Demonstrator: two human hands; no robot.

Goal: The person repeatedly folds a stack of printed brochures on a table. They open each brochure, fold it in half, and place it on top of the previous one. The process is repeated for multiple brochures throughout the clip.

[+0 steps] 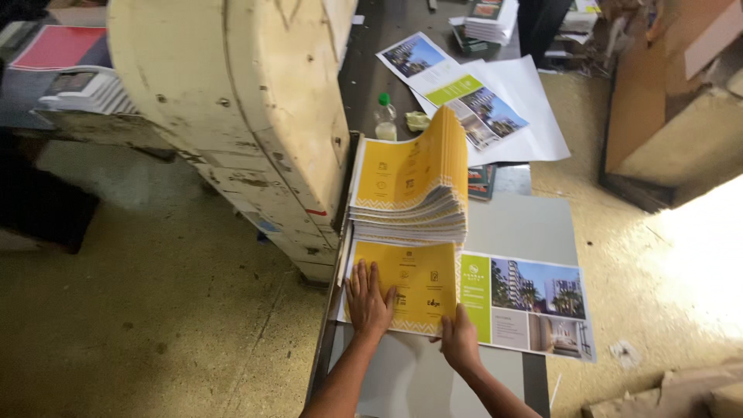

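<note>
The left hand (368, 300) lies flat in the lower middle of the frame, fingers spread wide, and presses on the yellow panel of a printed sheet (422, 290). The right hand (460, 340) is just beside it, lower and a little to the right; its fingers rest at the bottom edge of the same sheet, near the line between the yellow part and the green part. It is more closed than the left one, and I cannot tell if it pinches the edge or only touches it. The sheet lies on a grey table (534, 224), and its right part, with photos of buildings, reaches toward the lower right.

Directly above the hands, a thick stack of yellow sheets (410, 193) stands on the table, touching the top edge of the flat sheet; its upper sheets curl up. At the left of the stack is a big cream-coloured machine (232, 108), worn and chipped. Toward the upper middle, a small bottle with green cap (385, 118) stands, and more printed sheets (464, 97) lie on the table.
</note>
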